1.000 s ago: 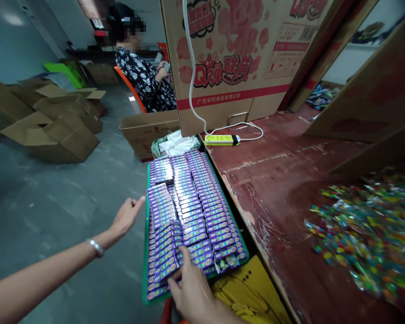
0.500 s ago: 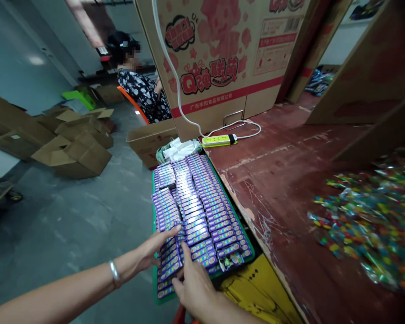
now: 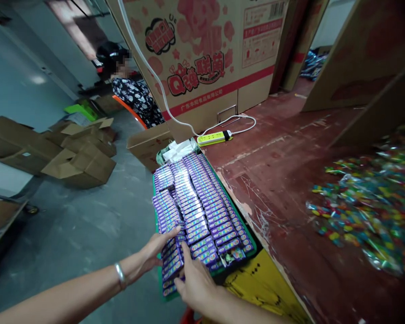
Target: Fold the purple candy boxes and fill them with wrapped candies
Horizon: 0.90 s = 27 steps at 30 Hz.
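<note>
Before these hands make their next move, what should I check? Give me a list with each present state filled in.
1. Left hand at the left column of purple packs: ok, it reaches in from the outer side.
2. Right hand at the near end of that column: ok.
3. Fingers fully around the packs: cannot tell, their undersides are hidden.
4. Packs evenly lined up: not ok, the left column is broken into uneven groups.
5. Power strip apart from the hands: ok, it lies on the red tabletop beyond them.
6. Loose wrapped candies apart from the packs: ok, they lie farther right on the tabletop.
</note>
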Each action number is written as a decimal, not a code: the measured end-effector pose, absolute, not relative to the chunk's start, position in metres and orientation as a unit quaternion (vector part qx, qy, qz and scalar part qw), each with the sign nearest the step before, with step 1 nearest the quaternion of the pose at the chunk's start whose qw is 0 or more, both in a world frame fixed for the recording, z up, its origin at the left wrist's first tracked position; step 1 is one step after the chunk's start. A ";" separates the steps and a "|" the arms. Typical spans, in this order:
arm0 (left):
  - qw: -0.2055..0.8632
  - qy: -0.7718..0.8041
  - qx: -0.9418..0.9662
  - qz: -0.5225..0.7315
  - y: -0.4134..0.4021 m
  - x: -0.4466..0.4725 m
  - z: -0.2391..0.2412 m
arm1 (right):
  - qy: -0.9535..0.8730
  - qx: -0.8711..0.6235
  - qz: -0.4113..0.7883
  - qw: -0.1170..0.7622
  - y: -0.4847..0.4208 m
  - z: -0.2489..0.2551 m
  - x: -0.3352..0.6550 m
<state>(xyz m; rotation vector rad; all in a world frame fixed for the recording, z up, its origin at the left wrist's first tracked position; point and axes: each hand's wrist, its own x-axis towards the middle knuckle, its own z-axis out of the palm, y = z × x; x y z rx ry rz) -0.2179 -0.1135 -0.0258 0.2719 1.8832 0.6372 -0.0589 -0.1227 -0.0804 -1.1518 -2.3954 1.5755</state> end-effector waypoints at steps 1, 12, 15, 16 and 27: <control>0.535 0.793 0.113 0.269 -0.113 -0.217 -0.027 | -0.775 -0.373 0.509 0.026 -0.123 -0.081 -0.059; 0.526 0.800 0.098 0.270 -0.107 -0.205 -0.020 | -0.767 -0.374 0.521 0.025 -0.120 -0.070 -0.055; 0.520 0.802 0.099 0.277 -0.107 -0.199 -0.013 | -0.760 -0.374 0.531 0.032 -0.119 -0.071 -0.055; 0.517 0.802 0.101 0.281 -0.108 -0.197 -0.011 | -0.757 -0.373 0.535 0.033 -0.119 -0.071 -0.055; 0.508 0.801 0.101 0.299 -0.117 -0.200 -0.019 | -0.744 -0.361 0.561 0.024 -0.121 -0.075 -0.055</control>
